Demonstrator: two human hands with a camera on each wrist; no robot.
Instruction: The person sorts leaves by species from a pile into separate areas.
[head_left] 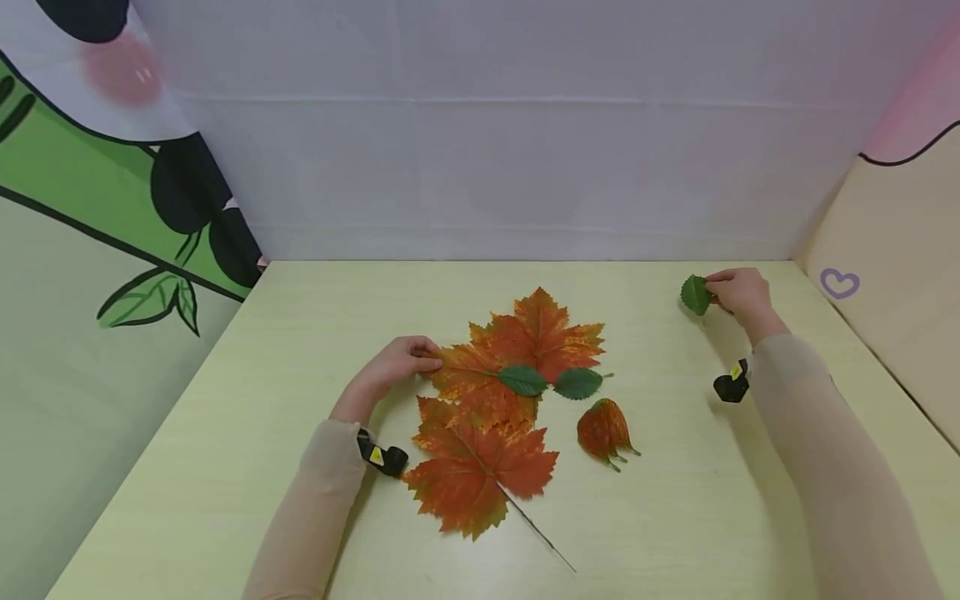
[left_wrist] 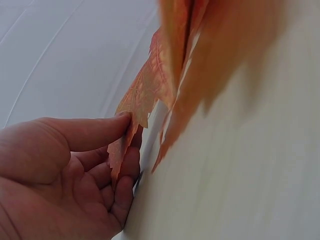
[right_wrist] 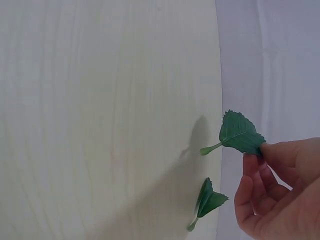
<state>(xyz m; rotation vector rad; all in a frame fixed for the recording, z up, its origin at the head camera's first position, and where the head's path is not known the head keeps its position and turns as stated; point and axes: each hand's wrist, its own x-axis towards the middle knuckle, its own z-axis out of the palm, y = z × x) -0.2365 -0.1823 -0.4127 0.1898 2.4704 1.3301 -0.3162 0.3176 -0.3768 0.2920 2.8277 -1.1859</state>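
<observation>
My left hand (head_left: 390, 364) pinches the edge of an orange maple leaf (head_left: 465, 371) between thumb and fingers; in the left wrist view that leaf (left_wrist: 142, 90) stands tilted off the table. Against it lie two more orange maple leaves, one behind (head_left: 542, 337) and one in front (head_left: 480, 471) with a long thin stem. Two green leaves rest at the group's right side, one overlapping the orange (head_left: 522, 380), the other beside it (head_left: 577, 383). At the far right, my right hand (head_left: 742, 296) holds a small green leaf (right_wrist: 240, 132) by its edge, above the table.
Another green leaf (right_wrist: 210, 200) lies on the table below my right hand, mostly hidden in the head view. A curled red-orange leaf bundle (head_left: 602, 429) sits right of the maple leaves. A pale cloth wall (head_left: 525, 183) rises behind the wooden table (head_left: 660, 517).
</observation>
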